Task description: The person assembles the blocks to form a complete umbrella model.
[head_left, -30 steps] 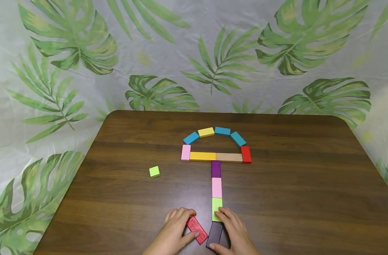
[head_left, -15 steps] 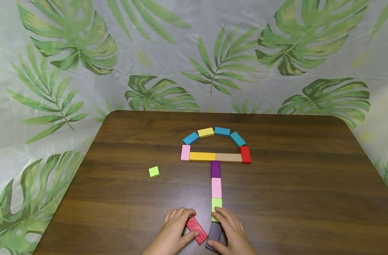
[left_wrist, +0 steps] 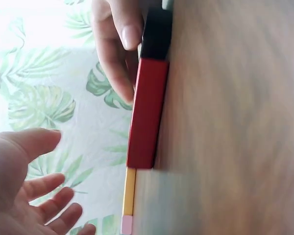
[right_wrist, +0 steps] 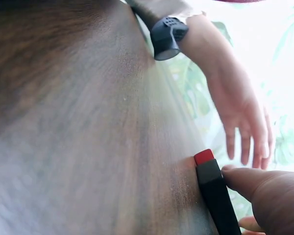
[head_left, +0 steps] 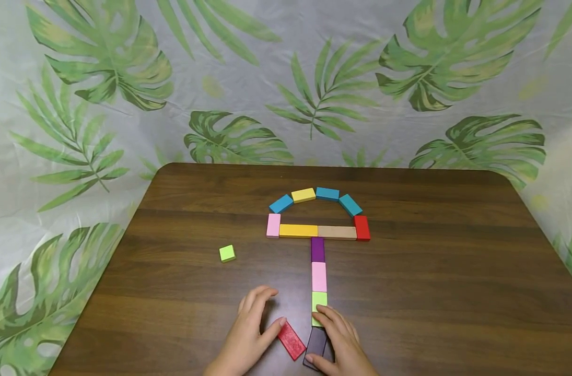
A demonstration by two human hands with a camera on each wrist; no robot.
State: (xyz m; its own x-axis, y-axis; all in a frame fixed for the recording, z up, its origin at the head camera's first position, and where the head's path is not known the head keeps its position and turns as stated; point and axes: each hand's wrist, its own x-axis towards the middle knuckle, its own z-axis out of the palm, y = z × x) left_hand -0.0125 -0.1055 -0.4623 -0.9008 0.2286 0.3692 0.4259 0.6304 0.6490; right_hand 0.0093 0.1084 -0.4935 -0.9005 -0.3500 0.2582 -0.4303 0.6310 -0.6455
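Note:
My left hand (head_left: 249, 330) hovers over the table with fingers spread and thumb apart, holding nothing. Just right of it, a red block (head_left: 292, 342) lies slanted, one corner meeting the black block (head_left: 316, 340). In the left wrist view, a gap separates the thumb from the red block (left_wrist: 148, 115). My right hand (head_left: 343, 342) rests over the black block and the light green block (head_left: 319, 299): its thumb touches the black block's near end, and fingertips lie on the green one. Beyond these, a pink block (head_left: 319, 277) and a purple block (head_left: 317, 249) continue the straight column.
The column meets a bar of a yellow-orange block (head_left: 298, 231) and a tan block (head_left: 337, 233). An arch of several coloured blocks, including a blue one (head_left: 328, 194), curves above. A small green block (head_left: 227, 253) lies apart at left. A leaf-patterned cloth (head_left: 238, 78) hangs behind the table.
My left hand has let go of the red block, its fingers opening and moving up and left. The red block and my right hand stay nearly in place.

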